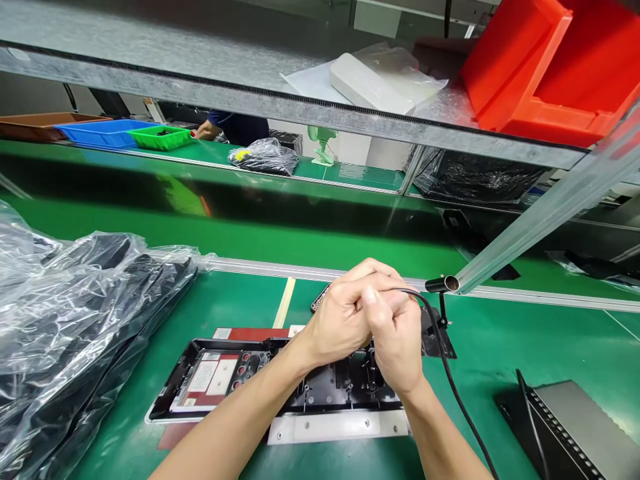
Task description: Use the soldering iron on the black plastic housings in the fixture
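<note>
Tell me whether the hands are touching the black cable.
Touching. The head view shows the black cable running right into the closed fingers where the left hand and right hand press together.

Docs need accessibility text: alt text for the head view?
A person's left hand and right hand, close together, hold a black cable above an open black housing on a green workbench. Plastic-wrapped black items lie at left, and a red bin sits on the shelf above.
</note>
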